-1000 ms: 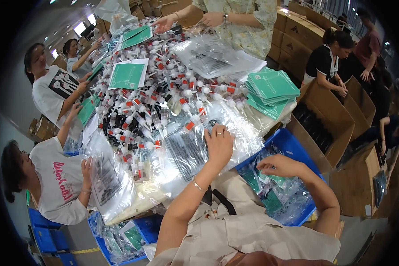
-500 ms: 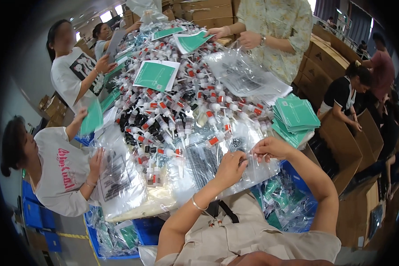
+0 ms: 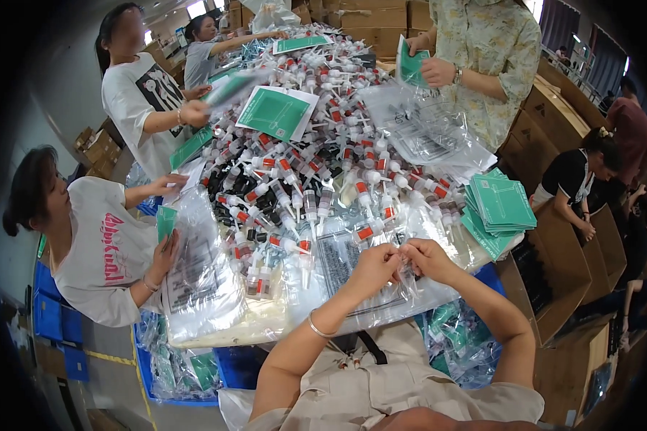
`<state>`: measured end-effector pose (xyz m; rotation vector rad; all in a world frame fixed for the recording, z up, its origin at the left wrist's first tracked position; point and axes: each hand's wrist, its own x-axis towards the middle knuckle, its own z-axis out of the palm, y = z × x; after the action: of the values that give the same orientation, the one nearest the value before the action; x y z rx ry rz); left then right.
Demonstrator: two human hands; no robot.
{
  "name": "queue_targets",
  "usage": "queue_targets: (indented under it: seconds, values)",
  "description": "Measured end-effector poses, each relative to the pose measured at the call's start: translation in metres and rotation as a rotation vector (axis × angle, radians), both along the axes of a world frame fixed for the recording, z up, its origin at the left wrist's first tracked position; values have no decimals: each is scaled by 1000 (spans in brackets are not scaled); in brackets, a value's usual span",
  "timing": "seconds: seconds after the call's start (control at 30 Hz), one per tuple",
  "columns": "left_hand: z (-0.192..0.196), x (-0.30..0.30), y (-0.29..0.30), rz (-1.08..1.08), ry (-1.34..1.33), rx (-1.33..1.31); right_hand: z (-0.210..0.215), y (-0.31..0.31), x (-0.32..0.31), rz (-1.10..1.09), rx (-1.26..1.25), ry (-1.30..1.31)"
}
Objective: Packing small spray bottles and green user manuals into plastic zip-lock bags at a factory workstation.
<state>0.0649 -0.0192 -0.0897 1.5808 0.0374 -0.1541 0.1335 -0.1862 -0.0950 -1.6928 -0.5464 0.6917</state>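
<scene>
My left hand (image 3: 376,269) and my right hand (image 3: 429,261) meet over the near edge of the table, fingertips pinched together. A thin clear plastic bag (image 3: 407,289) shows between and just below the fingers, and both hands appear to grip its edge. Under them lies a stack of clear bags with dark print (image 3: 331,262). Just beyond spreads a big heap of small clear bottles with white nozzle tips and red bands (image 3: 284,172). To the right of my right hand sits a pile of green leaflets (image 3: 501,203).
Across the table a person in a patterned shirt holds a green leaflet (image 3: 412,68). Two people stand at the left, one with a small leaflet (image 3: 166,221) beside more bags (image 3: 198,276). Blue bins (image 3: 230,368) of filled bags stand below. Open cardboard boxes (image 3: 553,266) are at right.
My hands have come together, fingertips now touching at the bag. The person across has lifted a green leaflet off the heap. People at the left have shifted their leaflets. The view has moved slightly.
</scene>
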Motion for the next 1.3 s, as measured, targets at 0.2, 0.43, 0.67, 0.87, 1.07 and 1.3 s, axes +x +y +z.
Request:
queue_targets:
  seconds: [0.2,0.43,0.67,0.87,1.07,1.3]
  values:
    - [7,5,-2,-35,-25,151,1,10,-12,-38,65,-201]
    - [-12,12,5,209,-258,453,9,-26,-20,-244,41,-88]
    - [13,9,-22,-14,-464,519,18,-20,-21,-240,79,-9]
    - [23,5,7,76,-327,826,5,-79,-6,-289,-198,-331]
    - [-3,1,23,123,-646,758,7,-82,-23,-82,-485,-344]
    - [-24,-3,7,-49,-553,714,80,-9,-7,-172,-324,-796]
